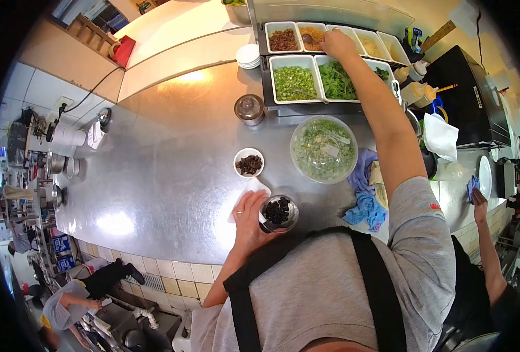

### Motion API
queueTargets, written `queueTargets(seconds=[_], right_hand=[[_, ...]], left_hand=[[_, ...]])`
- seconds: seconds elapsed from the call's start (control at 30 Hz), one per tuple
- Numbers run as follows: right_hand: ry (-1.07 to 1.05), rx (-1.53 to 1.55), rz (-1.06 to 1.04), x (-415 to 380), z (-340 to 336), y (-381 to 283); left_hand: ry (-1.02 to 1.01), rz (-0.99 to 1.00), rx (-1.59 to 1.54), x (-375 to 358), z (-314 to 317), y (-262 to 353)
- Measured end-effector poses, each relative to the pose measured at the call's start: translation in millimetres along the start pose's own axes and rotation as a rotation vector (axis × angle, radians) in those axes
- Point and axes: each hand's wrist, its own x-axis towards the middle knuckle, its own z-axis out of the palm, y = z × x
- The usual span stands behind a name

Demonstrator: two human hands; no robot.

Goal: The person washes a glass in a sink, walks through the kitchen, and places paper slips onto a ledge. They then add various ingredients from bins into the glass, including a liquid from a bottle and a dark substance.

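Observation:
My left hand (249, 214) curls around the side of a metal-rimmed jar (289, 222) at the table's front edge. Dark chopped bits (277, 210) fill the jar, and a white napkin (254, 187) lies under my fingers. My right hand (338, 44) reaches to the back row of white tubs, its fingers closed at the handle of a spoon (308, 39). The spoon's bowl rests in a tub of orange crumbly topping (314, 31). A small white bowl (236, 171) with brown pieces stands just beyond the jar.
A clear-covered bowl of greens (323, 149) sits right of centre beside blue and purple cloths (365, 208). Tubs hold chopped green onion (295, 79) and leafy herbs (337, 81). A lidded glass jar (249, 110) and stacked white dishes (248, 55) stand nearby. At right, another person's hand (478, 198) holds a cloth.

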Motion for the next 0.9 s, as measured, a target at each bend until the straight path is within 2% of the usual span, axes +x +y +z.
queueTargets(seconds=[0.1,0.23,0.27,0.47,0.57,0.63,0.67,0.73,0.83,0.87,0.9], right_hand=[[0.051,-0.015,-0.031,6.8,-2.9,9.2],[0.106,-0.155,-0.079,3.4,-8.4,10.4],[0.168,-0.132,-0.158,1.6,-5.3,12.3],[-0.055,0.049,-0.12,4.9,13.1,7.0],[-0.146,0.07,-0.073,-5.5,-7.6,-2.5],[-0.206,0.103,-0.019,9.0,10.1,5.5],[-0.235,0.12,0.006,17.3,20.6,11.4],[-0.259,0.027,-0.07,16.6,9.7,8.5],[-0.277,-0.105,-0.243,27.5,18.4,18.4],[-0.279,-0.146,-0.312,32.9,27.8,25.3],[-0.27,-0.141,-0.313,32.3,27.5,26.6]], left_hand=[[-0.057,-0.026,-0.048,4.2,1.1,1.9],[-0.033,0.004,-0.098,7.4,5.8,0.2],[-0.054,0.002,-0.096,9.8,5.2,1.2],[-0.078,0.044,-0.111,18.1,9.4,4.3],[-0.063,0.05,-0.126,18.9,13.4,7.7],[-0.112,0.027,-0.121,19.3,11.4,10.5],[-0.059,0.041,-0.161,18.0,10.8,9.4],[0.044,0.069,-0.24,15.5,6.3,5.6],[0.082,0.015,-0.497,31.5,-22.4,2.4],[0.083,0.064,-0.278,45.2,-40.3,4.7],[0.129,0.053,-0.288,59.6,-50.5,3.6]])
